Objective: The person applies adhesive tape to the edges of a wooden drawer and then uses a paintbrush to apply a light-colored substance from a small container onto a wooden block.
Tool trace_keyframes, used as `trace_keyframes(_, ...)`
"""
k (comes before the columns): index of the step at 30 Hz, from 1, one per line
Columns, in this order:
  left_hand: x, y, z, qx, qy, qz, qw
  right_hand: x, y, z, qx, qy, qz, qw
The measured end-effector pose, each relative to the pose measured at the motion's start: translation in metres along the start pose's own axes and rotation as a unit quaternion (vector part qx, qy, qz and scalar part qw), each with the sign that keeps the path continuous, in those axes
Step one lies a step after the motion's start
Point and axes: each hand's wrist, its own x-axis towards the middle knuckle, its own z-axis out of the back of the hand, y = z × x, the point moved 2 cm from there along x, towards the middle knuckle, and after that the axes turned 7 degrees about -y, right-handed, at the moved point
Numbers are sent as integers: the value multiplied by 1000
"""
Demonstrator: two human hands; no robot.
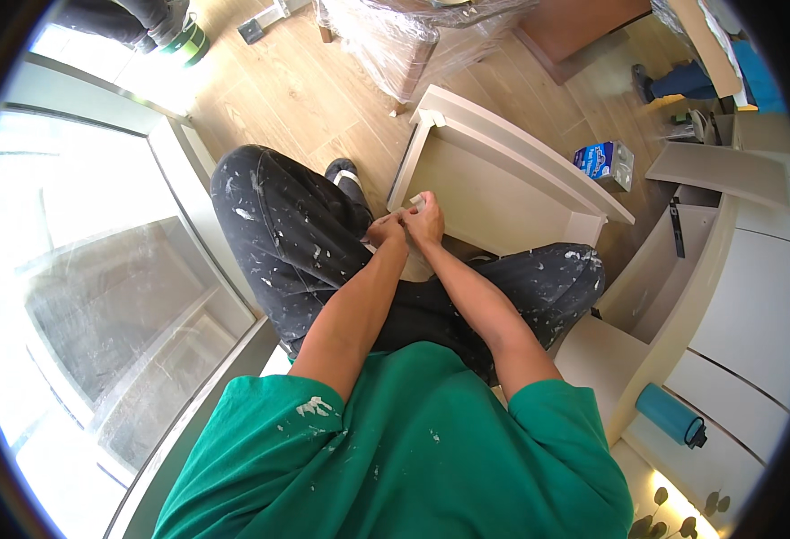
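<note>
A beige drawer (494, 193) lies on the floor in front of me, its long front panel (525, 148) along the far right side. My left hand (386, 230) and my right hand (425, 220) meet at the drawer's near left corner, between my knees. Both hands are closed, fingertips drawn together. A small whitish piece (418, 203) shows at the right hand's fingers; its kind is unclear. What the left fingers pinch, if anything, is hidden. A pale strip like tape (432, 118) sits on the drawer's far left corner.
On my right stands a beige cabinet (682, 269) with an open drawer bay, a teal bottle (669, 413) on it. A blue box (603, 164) is beyond the drawer. Plastic-wrapped furniture (404, 45) stands ahead, a glass door (116, 296) left. Other people show at both far corners.
</note>
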Motion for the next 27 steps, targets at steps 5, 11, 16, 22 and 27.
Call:
trace_keyframes(5, -3, -7, 3, 73, -40, -18, 996, 0, 6, 1, -8, 9, 0, 1000)
trace_keyframes(11, 1, -2, 3, 42, -33, -14, 998, -1, 13, 5, -18, 17, -13, 1000)
trace_keyframes(16, 0, -2, 4, 39, -34, -18, 999, -1, 15, 6, -13, 26, -17, 999)
trace_keyframes(22, -4, -5, 3, 53, -38, -22, 998, -1, 18, 9, -13, 28, -18, 999)
trace_keyframes(27, -3, -4, 3, 79, -57, -32, 995, 0, 12, 3, -22, 23, -17, 999)
